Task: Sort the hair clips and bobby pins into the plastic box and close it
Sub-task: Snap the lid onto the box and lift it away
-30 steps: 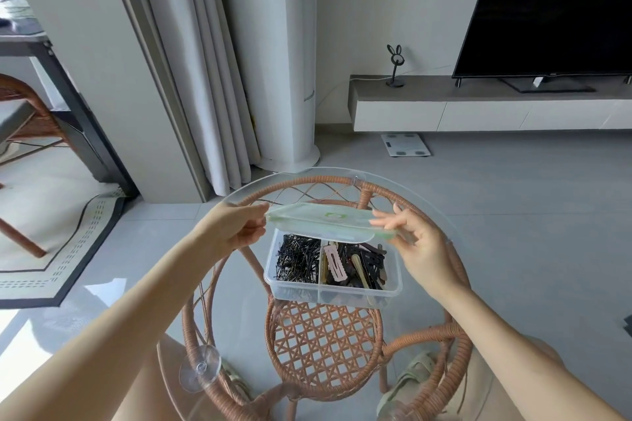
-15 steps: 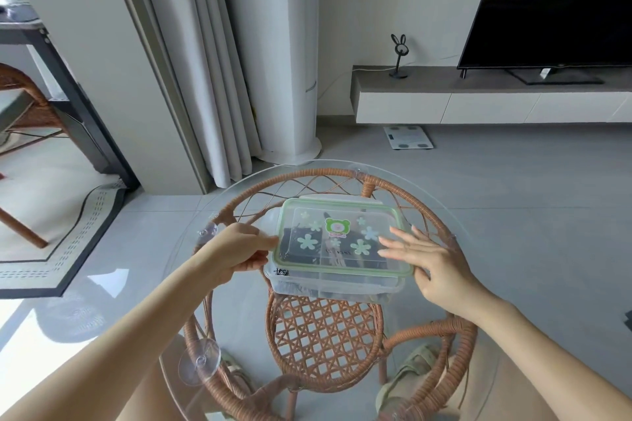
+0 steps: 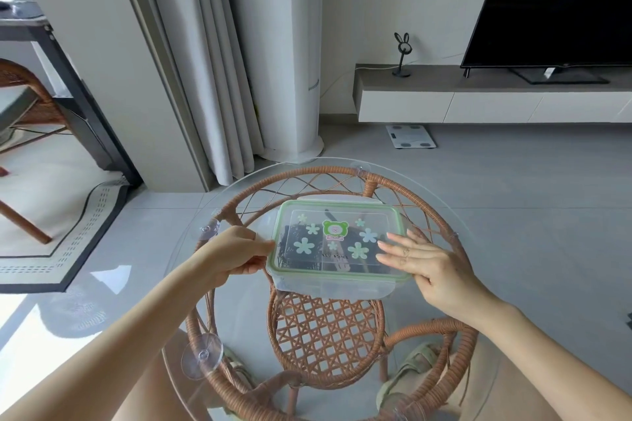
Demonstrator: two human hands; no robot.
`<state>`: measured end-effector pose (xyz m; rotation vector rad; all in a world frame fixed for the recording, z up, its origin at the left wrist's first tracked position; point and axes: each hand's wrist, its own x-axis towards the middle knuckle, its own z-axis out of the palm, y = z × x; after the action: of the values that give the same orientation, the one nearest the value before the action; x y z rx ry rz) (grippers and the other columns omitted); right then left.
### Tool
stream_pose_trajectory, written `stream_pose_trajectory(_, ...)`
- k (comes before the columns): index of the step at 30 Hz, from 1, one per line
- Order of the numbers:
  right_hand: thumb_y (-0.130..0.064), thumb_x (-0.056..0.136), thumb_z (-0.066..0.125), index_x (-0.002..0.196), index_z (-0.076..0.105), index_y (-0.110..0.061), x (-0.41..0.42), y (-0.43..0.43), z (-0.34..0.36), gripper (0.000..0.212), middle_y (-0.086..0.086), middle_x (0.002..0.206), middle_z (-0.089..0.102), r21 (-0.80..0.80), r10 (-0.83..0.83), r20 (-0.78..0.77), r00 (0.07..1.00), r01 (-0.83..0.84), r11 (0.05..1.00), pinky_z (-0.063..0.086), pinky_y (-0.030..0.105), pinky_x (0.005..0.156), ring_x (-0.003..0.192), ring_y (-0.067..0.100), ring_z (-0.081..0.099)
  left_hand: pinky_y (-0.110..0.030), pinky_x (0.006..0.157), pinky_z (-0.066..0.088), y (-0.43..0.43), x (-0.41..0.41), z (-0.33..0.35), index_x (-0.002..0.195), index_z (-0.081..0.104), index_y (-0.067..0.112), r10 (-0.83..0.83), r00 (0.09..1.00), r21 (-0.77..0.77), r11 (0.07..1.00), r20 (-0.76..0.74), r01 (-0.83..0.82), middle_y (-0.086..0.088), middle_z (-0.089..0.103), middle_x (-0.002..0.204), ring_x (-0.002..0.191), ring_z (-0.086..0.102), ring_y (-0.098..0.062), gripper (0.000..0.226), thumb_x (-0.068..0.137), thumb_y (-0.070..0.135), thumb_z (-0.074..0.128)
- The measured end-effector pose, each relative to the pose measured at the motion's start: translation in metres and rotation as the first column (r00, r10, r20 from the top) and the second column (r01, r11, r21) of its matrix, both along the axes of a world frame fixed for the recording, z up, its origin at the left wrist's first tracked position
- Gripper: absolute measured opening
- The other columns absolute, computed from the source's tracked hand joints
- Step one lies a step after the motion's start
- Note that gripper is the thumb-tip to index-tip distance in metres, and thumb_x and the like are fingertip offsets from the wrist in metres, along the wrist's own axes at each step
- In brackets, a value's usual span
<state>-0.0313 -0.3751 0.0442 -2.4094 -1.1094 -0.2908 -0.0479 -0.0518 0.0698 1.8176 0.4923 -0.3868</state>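
A clear plastic box (image 3: pixel 330 285) stands on the round glass table top (image 3: pixel 478 277). Its green-rimmed lid (image 3: pixel 337 239), printed with pale flowers and a green bear, lies flat on top of it. Dark bobby pins and hair clips (image 3: pixel 294 249) show dimly through the lid. My left hand (image 3: pixel 236 255) pinches the lid's left edge at the box's left side. My right hand (image 3: pixel 424 263) lies flat, fingers spread, on the lid's right part. The side latches on the box cannot be judged.
The glass top rests on a rattan frame (image 3: pixel 325 328). Beyond it stand a grey curtain (image 3: pixel 212 61), a white column unit (image 3: pixel 284 44), a TV (image 3: pixel 561 3) on a low cabinet, and a floor scale (image 3: pixel 410 136). A desk and chair are at the left.
The lid, held tilted above the open box a second ago, has come down flat onto it. My right hand went from holding the lid's edge to pressing flat on top.
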Motion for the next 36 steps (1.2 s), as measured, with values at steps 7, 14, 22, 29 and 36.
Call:
stream_pose_trajectory(7, 0.03, 0.066, 0.047, 0.122, 0.059, -0.013, -0.001, 0.0, -0.002, 0.072, -0.001, 0.131, 0.055, -0.026, -0.012, -0.039, 0.999, 0.011, 1.0, 0.026, 0.036, 0.112, 0.131, 0.015, 0.041, -0.019, 0.054, 0.054, 0.003, 0.0, -0.003, 0.08, 0.066, 0.0, -0.001, 1.0, -0.061, 0.998, -0.028, 0.0, -0.01, 0.064, 0.074, 0.057, 0.058, -0.013, 0.014, 0.082, 0.014, 0.067)
stream_pose_trajectory(14, 0.014, 0.078, 0.049, 0.127, 0.054, -0.017, -0.007, 0.003, 0.003, 0.058, -0.007, 0.131, 0.052, 0.123, -0.21, -0.191, 0.959, 0.236, 0.964, 0.032, 0.025, 0.109, 0.128, 0.012, 0.046, -0.03, 0.064, 0.043, -0.002, -0.002, -0.004, 0.09, 0.048, 0.011, -0.057, 0.982, 0.501, 0.864, 0.179, -0.041, 0.0, 0.053, 0.081, 0.077, 0.053, -0.02, 0.031, 0.073, 0.029, 0.067)
stream_pose_trajectory(22, -0.056, 0.088, 0.041, 0.063, 0.058, -0.014, 0.003, 0.019, 0.012, 0.052, 0.003, 0.076, 0.06, -0.278, -0.661, -0.082, 0.746, 0.619, 0.734, 0.032, 0.022, 0.049, 0.064, 0.016, 0.053, -0.03, 0.046, 0.033, -0.024, -0.001, -0.002, 0.109, 0.042, 0.003, -0.484, 0.868, 0.899, 0.322, -0.114, 0.298, -0.01, 0.045, 0.073, 0.063, 0.048, -0.021, 0.022, 0.091, 0.013, 0.037)
stream_pose_trajectory(29, -0.04, 0.092, 0.049, 0.05, 0.029, -0.016, 0.017, 0.017, 0.022, 0.052, 0.003, 0.048, 0.03, -0.225, -0.494, -0.507, 0.706, 0.444, 0.867, 0.026, 0.029, 0.051, 0.046, 0.018, 0.032, -0.031, 0.05, 0.037, -0.018, 0.012, -0.011, 0.113, 0.047, 0.0, -0.522, 0.845, 0.861, 0.371, -0.118, 0.349, -0.003, 0.034, 0.06, 0.05, 0.036, -0.018, 0.035, 0.1, 0.018, 0.02)
stream_pose_trajectory(36, -0.04, 0.088, 0.056, 0.056, 0.048, -0.01, 0.031, 0.012, 0.029, 0.044, -0.003, 0.044, 0.052, -0.199, -0.414, -0.704, 0.576, 0.4, 0.895, 0.041, 0.016, 0.041, 0.037, 0.005, 0.046, -0.03, 0.051, 0.03, -0.005, 0.017, -0.017, 0.054, 0.03, 0.013, -0.515, 0.857, 0.708, 0.602, -0.008, 0.369, -0.004, 0.034, 0.053, 0.049, 0.033, -0.019, 0.053, 0.098, 0.041, 0.017)
